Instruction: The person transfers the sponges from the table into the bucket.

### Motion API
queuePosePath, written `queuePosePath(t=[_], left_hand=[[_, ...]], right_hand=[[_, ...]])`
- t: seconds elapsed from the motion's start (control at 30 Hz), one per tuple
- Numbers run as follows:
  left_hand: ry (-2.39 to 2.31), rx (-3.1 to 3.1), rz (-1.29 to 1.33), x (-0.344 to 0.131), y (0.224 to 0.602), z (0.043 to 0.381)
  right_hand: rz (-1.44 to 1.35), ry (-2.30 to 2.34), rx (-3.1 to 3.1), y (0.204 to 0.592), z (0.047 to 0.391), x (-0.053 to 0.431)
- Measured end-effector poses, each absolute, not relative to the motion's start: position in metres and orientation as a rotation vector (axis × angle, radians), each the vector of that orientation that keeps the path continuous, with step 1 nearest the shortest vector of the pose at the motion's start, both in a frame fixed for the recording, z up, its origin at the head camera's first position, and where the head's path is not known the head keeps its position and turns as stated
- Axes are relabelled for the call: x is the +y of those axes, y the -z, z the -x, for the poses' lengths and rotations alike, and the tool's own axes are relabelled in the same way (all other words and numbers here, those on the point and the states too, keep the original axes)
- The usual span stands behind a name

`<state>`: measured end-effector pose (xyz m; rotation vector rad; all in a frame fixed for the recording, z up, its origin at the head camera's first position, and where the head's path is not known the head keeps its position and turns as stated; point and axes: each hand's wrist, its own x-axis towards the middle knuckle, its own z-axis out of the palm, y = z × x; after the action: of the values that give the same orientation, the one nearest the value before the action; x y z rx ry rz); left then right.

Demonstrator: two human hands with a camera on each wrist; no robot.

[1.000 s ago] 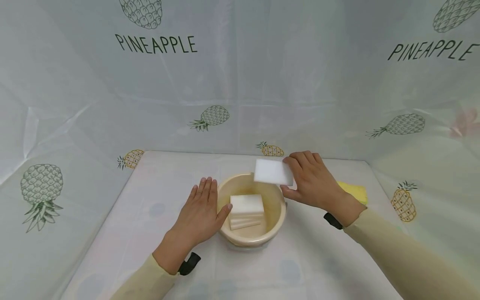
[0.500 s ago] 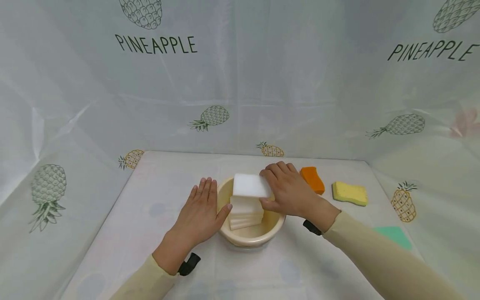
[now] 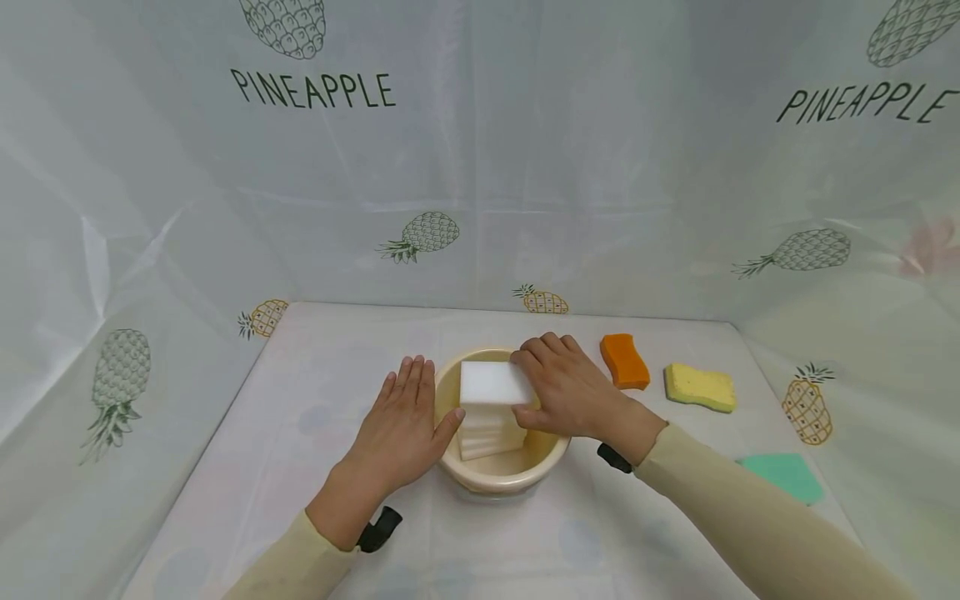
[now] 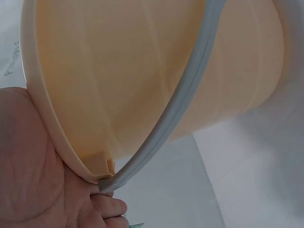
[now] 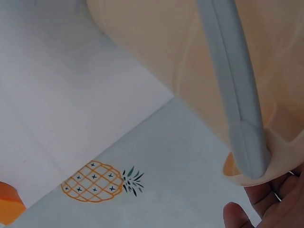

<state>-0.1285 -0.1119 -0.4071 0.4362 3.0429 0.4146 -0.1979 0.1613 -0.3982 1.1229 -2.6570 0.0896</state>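
In the head view, a cream bucket stands mid-table with several white sponges stacked inside. My right hand pinches another white sponge by its right end, low over that stack within the bucket's mouth. The palm of my left hand rests against the bucket's left rim, fingers straight. From the left wrist, the left hand presses the rim beside the grey handle. Only some fingers of the right hand show past the rim in the right wrist view; the held sponge is hidden there.
Right of the bucket lie an orange sponge, a yellow sponge and a mint-green sponge. A pineapple-print sheet hangs behind and at the sides of the white-covered table.
My right hand has carried the white sponge left and down into the bucket's mouth, over the stack. The orange and green sponges have come into sight. My left hand has stayed in place.
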Motion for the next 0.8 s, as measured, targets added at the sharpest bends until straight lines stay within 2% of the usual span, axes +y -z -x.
queuePosePath(t=[0.8], left_hand=[[-0.462, 3.029, -0.439, -0.1132, 0.4083, 0.1281]], right_hand=[[-1.134, -0.048, -2.654, 0.3994, 0.2003, 0.1592]])
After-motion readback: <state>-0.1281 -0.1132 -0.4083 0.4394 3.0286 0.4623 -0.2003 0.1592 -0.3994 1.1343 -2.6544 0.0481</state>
